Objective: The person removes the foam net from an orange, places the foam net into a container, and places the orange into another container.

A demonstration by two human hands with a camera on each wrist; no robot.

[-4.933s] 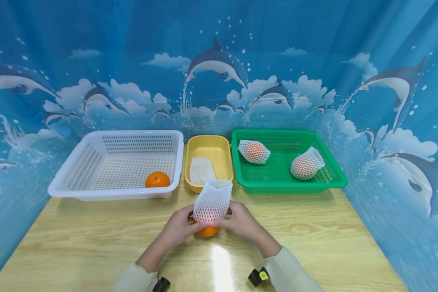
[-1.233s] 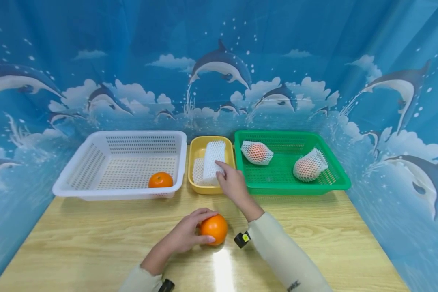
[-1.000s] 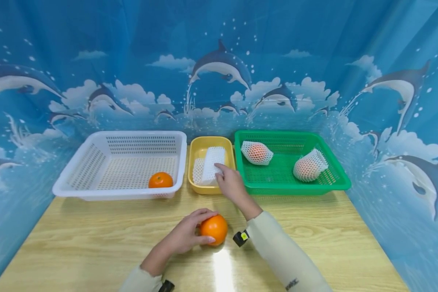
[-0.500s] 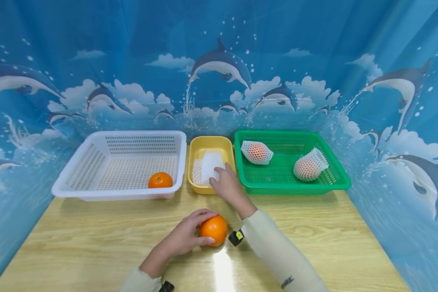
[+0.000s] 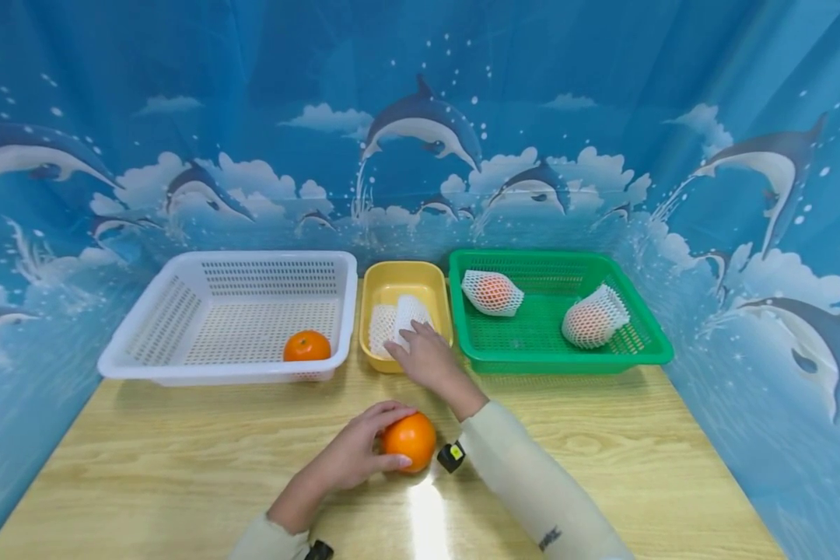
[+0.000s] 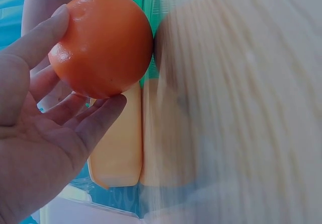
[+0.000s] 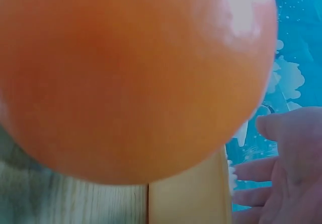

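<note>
On the table, my left hand (image 5: 353, 451) holds a bare, shiny orange (image 5: 409, 442), thumb on the near side and fingers on the far side. The left wrist view shows that orange (image 6: 103, 43) between the thumb and fingers. My right hand (image 5: 430, 359) is over the yellow tray (image 5: 371, 284), its fingertips at a white foam net sleeve (image 5: 409, 311); in the right wrist view the fingers (image 7: 256, 169) look straight with the thumb apart. Another foam net sleeve (image 5: 381, 327) lies beside it. The orange (image 7: 136, 83) blocks most of the right wrist view.
The white basket (image 5: 115, 362) at the left holds another bare orange (image 5: 306, 346). In the green basket (image 5: 563, 358) at the right lie two net-wrapped fruits, one at the back left (image 5: 493, 292) and one at the right (image 5: 595, 317). A dolphin-print curtain (image 5: 420, 140) hangs behind.
The foam net sleeve came off the orange and now lies in the yellow tray. Since then my right hand has shifted slightly left, and the sleeve has tipped lower. My left hand stays on the orange.
</note>
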